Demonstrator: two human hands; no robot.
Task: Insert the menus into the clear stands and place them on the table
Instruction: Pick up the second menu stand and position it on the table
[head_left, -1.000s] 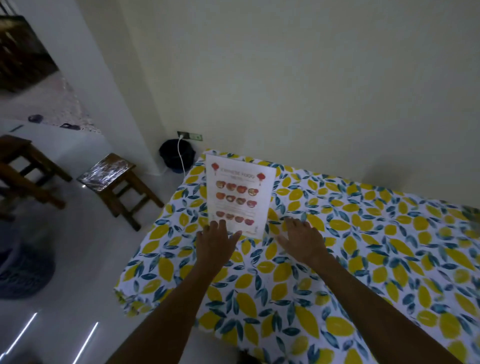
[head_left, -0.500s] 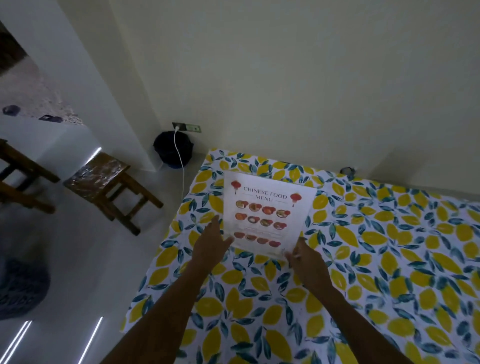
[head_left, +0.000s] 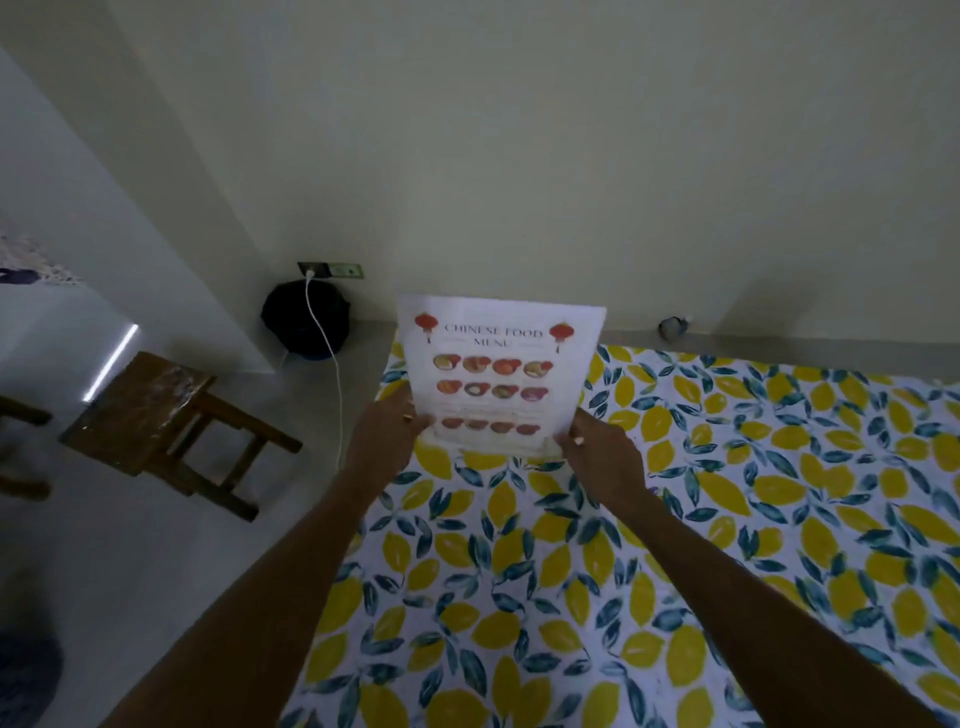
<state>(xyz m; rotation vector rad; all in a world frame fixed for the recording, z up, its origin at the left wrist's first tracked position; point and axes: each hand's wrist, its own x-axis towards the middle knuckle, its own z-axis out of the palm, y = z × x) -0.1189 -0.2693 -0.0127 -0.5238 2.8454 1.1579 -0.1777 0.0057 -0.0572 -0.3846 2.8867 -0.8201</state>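
Observation:
A white "Chinese Food Menu" sheet (head_left: 496, 374), with rows of dish pictures, stands upright at the far left part of the table (head_left: 701, 519), which wears a lemon-print cloth. It seems to sit in a clear stand whose base shows faintly at its foot. My left hand (head_left: 389, 428) grips the menu's lower left edge. My right hand (head_left: 597, 449) grips its lower right corner. The stand's outline is hard to make out.
A wooden stool (head_left: 156, 426) stands on the floor to the left. A black round object (head_left: 306, 322) with a white cable (head_left: 332, 395) plugged into a wall socket sits by the wall. A small grey thing (head_left: 672, 327) lies behind the table.
The menu went from lying tilted near the left edge to standing upright facing me. Both hands moved from resting by its foot to gripping its lower corners.

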